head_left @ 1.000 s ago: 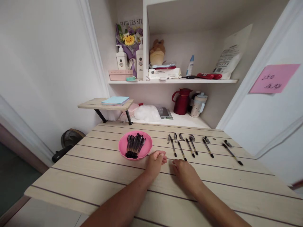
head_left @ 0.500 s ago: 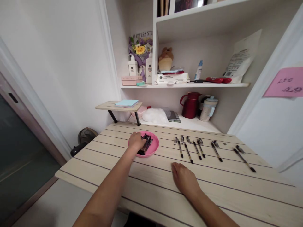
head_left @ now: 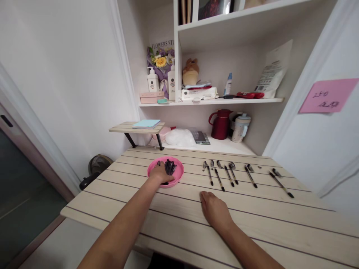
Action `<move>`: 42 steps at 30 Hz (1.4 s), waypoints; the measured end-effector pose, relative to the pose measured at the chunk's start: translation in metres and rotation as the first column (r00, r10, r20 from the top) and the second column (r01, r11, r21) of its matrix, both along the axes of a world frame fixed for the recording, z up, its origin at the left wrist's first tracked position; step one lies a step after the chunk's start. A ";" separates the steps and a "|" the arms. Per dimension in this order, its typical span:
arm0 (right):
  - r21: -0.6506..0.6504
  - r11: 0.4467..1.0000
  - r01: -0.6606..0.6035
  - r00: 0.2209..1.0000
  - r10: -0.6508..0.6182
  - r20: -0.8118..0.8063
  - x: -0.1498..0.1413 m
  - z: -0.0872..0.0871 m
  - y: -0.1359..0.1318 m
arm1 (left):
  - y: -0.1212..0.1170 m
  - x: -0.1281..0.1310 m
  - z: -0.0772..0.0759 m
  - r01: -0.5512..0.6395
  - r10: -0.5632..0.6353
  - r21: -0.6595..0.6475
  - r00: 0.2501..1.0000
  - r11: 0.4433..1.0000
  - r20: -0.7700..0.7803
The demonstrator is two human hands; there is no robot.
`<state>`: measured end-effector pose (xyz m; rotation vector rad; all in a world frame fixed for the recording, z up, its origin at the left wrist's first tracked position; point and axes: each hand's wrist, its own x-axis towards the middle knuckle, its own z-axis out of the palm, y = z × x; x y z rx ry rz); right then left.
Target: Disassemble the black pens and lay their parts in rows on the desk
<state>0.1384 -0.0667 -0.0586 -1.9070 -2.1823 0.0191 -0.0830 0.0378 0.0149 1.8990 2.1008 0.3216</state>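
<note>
1. Left hand is at the left, near part of the round pink scalloped-edge bowl, over the left side of the bundle of slim black pens.
2. Left grip: thumb spread out to the right along the near side of the bundle, other fingers mostly hidden; cannot tell how far closed it is or whether it has hold of a pen.
3. Bundled pens lie inside the bowl, side by side, partly covered by the left hand.
4. Right hand is palm down on the pale wooden worktop with dark stripes, right of the bowl and nearer.
5. Right grip: fingers together, bent under; underside hidden, cannot tell if anything is in it.
6. Six loose black pens lie in a spaced row, right of the bowl and farther off than the right hand; the third and fourth from left are close together, the rightmost well apart.
7. Small dark shiny pieces lie by the far ends of the loose pens; too small to identify.
8. Far left: light-blue paper stack on a small raised wooden shelf with black legs.
9. Far right: dark red jug with handle beside a pale tumbler with blue lid.
</note>
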 end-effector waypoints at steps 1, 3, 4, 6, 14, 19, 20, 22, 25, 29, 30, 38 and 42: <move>0.007 1.000 -0.001 1.000 0.001 0.003 0.000 0.000 0.000 | -0.002 0.000 0.000 0.002 -0.002 0.010 1.000 1.000 -0.009; 0.018 1.000 -0.005 1.000 0.005 0.005 0.000 -0.001 0.000 | -0.005 -0.001 -0.002 -0.003 0.004 0.028 0.999 1.000 -0.034; 0.019 1.000 -0.007 1.000 0.007 0.004 0.000 -0.001 0.000 | -0.006 -0.002 -0.003 -0.007 0.009 0.036 0.999 0.999 -0.049; 0.014 1.000 -0.006 1.000 0.006 0.001 0.000 -0.001 0.000 | -0.006 -0.008 -0.004 -0.021 0.025 0.045 0.996 0.999 -0.086; -0.017 1.000 -0.005 1.000 0.005 -0.012 -0.001 0.003 0.001 | 0.004 -0.046 -0.005 -0.099 0.105 0.055 0.986 0.994 -0.130; -0.010 1.000 -0.004 1.000 0.004 -0.012 0.000 0.001 0.002 | 0.009 -0.056 0.000 -0.171 0.182 0.096 0.976 0.981 -0.122; -0.008 1.000 -0.005 1.000 0.005 -0.011 0.000 0.001 0.002 | 0.009 -0.057 0.001 -0.187 0.198 0.098 0.974 0.977 -0.114; -0.010 1.000 -0.010 1.000 0.009 -0.008 0.000 0.001 0.001 | 0.008 -0.059 0.004 -0.219 0.229 0.106 0.969 0.970 -0.090; -0.024 1.000 -0.008 1.000 0.008 -0.009 0.000 0.004 0.001 | 0.005 -0.061 0.010 -0.258 0.265 0.140 0.964 0.956 -0.033; -0.026 1.000 0.003 0.999 -0.004 -0.035 0.000 0.005 0.001 | 0.004 -0.054 0.021 -0.255 0.249 0.208 0.967 0.944 0.056; -0.026 1.000 0.005 0.999 -0.006 -0.046 0.000 0.004 0.000 | 0.003 -0.048 0.023 -0.245 0.230 0.231 0.969 0.942 0.087; -0.091 0.996 0.014 0.629 -0.080 -0.773 0.004 0.018 0.019 | -0.028 0.052 0.009 0.203 -0.023 -0.001 0.117 0.979 0.993; -0.181 0.982 0.062 0.015 -0.182 -0.983 0.003 0.042 0.042 | -0.040 0.084 -0.013 0.319 0.105 -0.079 -0.068 0.944 0.992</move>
